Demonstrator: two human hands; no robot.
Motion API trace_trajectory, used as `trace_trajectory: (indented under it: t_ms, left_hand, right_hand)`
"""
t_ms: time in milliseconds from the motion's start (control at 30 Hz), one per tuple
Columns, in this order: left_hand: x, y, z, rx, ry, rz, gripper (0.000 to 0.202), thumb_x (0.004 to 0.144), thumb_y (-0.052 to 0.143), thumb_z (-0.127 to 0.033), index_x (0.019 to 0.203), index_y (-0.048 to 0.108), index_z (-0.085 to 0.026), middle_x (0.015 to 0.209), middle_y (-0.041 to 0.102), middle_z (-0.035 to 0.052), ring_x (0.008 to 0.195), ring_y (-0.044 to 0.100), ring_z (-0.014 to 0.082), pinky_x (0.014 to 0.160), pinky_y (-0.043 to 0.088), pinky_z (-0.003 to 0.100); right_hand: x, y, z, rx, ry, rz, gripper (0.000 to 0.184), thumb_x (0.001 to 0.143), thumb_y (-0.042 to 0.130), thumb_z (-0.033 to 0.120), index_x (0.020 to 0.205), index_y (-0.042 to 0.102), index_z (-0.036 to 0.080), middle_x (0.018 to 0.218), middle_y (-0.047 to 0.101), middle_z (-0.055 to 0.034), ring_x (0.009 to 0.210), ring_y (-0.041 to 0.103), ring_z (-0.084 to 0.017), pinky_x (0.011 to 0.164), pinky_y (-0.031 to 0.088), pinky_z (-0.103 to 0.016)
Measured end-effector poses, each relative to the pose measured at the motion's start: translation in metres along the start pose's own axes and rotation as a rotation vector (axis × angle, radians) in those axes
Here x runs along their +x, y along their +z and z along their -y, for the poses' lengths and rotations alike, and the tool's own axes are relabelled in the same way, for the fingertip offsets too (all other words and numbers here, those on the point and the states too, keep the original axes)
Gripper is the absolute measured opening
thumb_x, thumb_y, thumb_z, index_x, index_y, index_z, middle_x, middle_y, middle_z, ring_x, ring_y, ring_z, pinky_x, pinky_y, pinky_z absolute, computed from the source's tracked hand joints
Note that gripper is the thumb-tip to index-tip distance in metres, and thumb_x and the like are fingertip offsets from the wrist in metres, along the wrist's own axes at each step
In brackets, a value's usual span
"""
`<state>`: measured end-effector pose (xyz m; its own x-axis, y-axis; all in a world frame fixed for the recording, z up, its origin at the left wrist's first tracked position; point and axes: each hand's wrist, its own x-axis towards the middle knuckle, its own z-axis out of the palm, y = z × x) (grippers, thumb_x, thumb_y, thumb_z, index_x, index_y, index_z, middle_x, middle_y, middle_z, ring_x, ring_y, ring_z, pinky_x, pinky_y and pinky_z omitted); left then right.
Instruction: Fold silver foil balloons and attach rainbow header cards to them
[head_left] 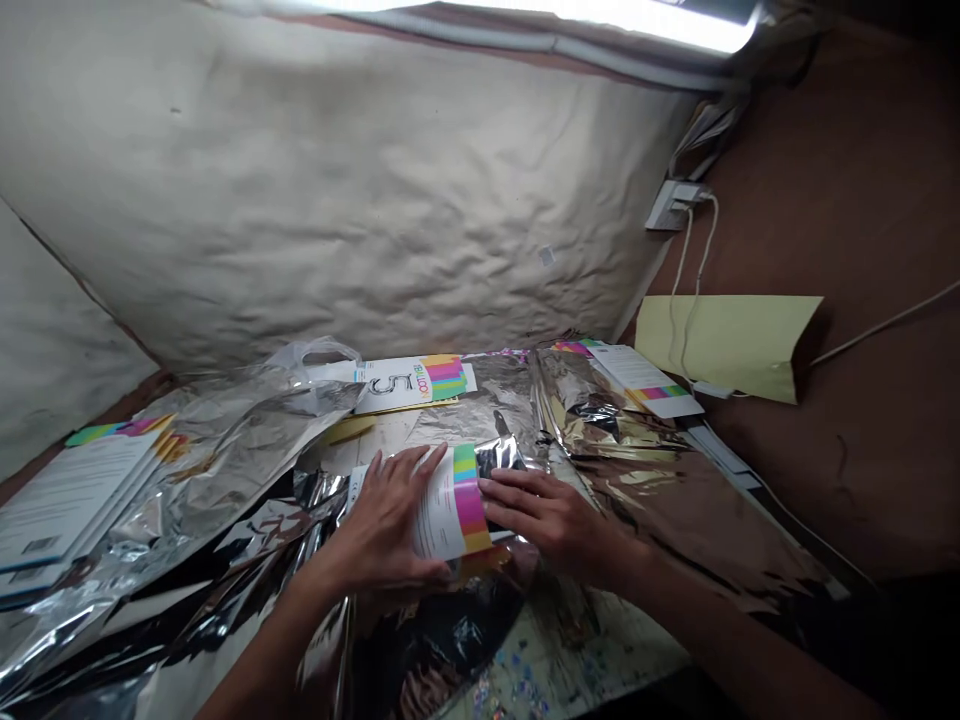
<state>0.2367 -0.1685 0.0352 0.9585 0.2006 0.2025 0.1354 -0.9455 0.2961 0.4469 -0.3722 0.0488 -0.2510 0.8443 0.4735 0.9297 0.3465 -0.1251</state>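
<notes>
A printed balloon packaging card (442, 510) with a striped, coloured edge lies in front of me. My left hand (394, 520) spans it, fingers over its left part and thumb by its near edge, gripping it. Silver balloon foil (501, 455) shows at the card's right end. My right hand (551, 515) rests there, fingers stretched flat over the foil and touching the card's edge; its thumb is hidden. Beneath both hands lies more shiny foil (450, 630).
Behind the hands lies a balloon card (394, 385) marked 5. Cards are stacked at left (82, 490) and right (645, 380). Silver foil sheets (225, 500) cover the left; more foil (675, 500) drapes at right. A wall socket (675, 205) has hanging cables.
</notes>
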Motion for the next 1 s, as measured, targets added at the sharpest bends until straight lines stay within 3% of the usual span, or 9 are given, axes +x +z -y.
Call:
trace_trajectory:
  t_ms: [67,133,267,433,533,633,733,867,1000]
  left_hand:
    - [0.002,0.002,-0.004,0.108,-0.018,-0.086,0.121,0.061,0.074,-0.064,0.156,0.012,-0.023,0.151,0.035,0.0188,0.139,0.030,0.0404,0.114,0.012,0.063]
    - [0.003,0.003,-0.006,0.206,-0.025,-0.183,0.118,0.059,0.076,-0.059,0.154,0.018,-0.021,0.152,0.033,0.0201,0.140,0.029,0.0412,0.115,0.010,0.063]
    - [0.005,0.004,-0.007,0.323,-0.023,-0.278,0.115,0.057,0.079,-0.049,0.153,0.023,-0.022,0.152,0.032,0.0204,0.140,0.028,0.0416,0.116,0.008,0.061]
    - [0.003,0.000,-0.007,0.389,-0.050,-0.336,0.110,0.060,0.079,-0.046,0.153,0.024,-0.024,0.152,0.031,0.0221,0.140,0.028,0.0428,0.115,0.010,0.062]
    - [0.001,-0.005,-0.006,0.410,-0.059,-0.375,0.106,0.065,0.077,-0.042,0.154,0.023,-0.024,0.153,0.028,0.0227,0.142,0.025,0.0423,0.115,0.009,0.063]
    - [0.000,-0.006,-0.006,0.405,-0.050,-0.399,0.099,0.070,0.074,-0.041,0.154,0.023,-0.027,0.155,0.027,0.0213,0.144,0.023,0.0409,0.115,0.008,0.063]
    - [-0.001,-0.004,-0.006,0.390,-0.034,-0.404,0.093,0.074,0.071,-0.041,0.154,0.026,-0.029,0.157,0.026,0.0193,0.145,0.022,0.0405,0.116,0.007,0.062]
    - [0.000,-0.001,-0.007,0.380,-0.037,-0.398,0.095,0.072,0.072,-0.038,0.154,0.026,-0.028,0.158,0.026,0.0182,0.145,0.023,0.0410,0.116,0.006,0.061]
    - [0.000,-0.001,-0.011,0.376,-0.059,-0.407,0.096,0.071,0.073,-0.037,0.154,0.026,-0.029,0.159,0.025,0.0170,0.144,0.024,0.0421,0.116,0.007,0.061]
  right_hand:
    - [-0.001,-0.006,0.001,0.159,0.117,0.049,0.044,0.093,0.053,0.014,0.135,0.057,0.024,0.153,0.042,-0.0082,0.143,0.035,-0.027,0.114,0.035,-0.051]
    - [-0.003,-0.008,-0.005,0.370,0.371,-0.115,0.043,0.094,0.056,0.025,0.137,0.055,0.026,0.155,0.038,-0.0098,0.142,0.036,-0.028,0.113,0.036,-0.051]
    - [0.002,0.006,-0.016,0.820,0.769,-0.433,0.044,0.096,0.053,0.045,0.134,0.058,0.023,0.133,0.062,-0.0126,0.116,0.063,-0.026,0.095,0.054,-0.044]
    - [0.031,0.023,-0.007,0.878,0.733,-0.447,0.050,0.091,0.062,0.044,0.136,0.057,0.023,0.135,0.061,-0.0105,0.119,0.060,-0.026,0.104,0.047,-0.045]
    - [0.044,0.019,-0.009,1.002,0.808,-0.483,0.057,0.084,0.070,0.044,0.135,0.056,0.021,0.132,0.060,-0.0134,0.102,0.067,-0.023,0.092,0.054,-0.041]
    - [0.049,0.014,-0.017,1.139,0.892,-0.530,0.072,0.071,0.081,0.039,0.135,0.054,0.018,0.119,0.065,-0.0127,0.095,0.068,-0.021,0.086,0.055,-0.037]
    - [0.049,0.012,-0.019,1.217,0.872,-0.480,0.065,0.066,0.085,0.032,0.124,0.063,0.016,0.100,0.069,-0.0078,0.094,0.067,-0.021,0.088,0.053,-0.037]
    - [0.047,0.014,-0.014,1.101,0.843,-0.534,0.044,0.070,0.081,0.033,0.108,0.069,0.015,0.093,0.070,-0.0063,0.089,0.066,-0.021,0.087,0.053,-0.038]
    - [0.049,0.023,-0.008,0.962,0.875,-0.679,0.062,0.070,0.082,0.033,0.125,0.059,0.018,0.096,0.068,-0.0046,0.083,0.066,-0.018,0.082,0.054,-0.036]
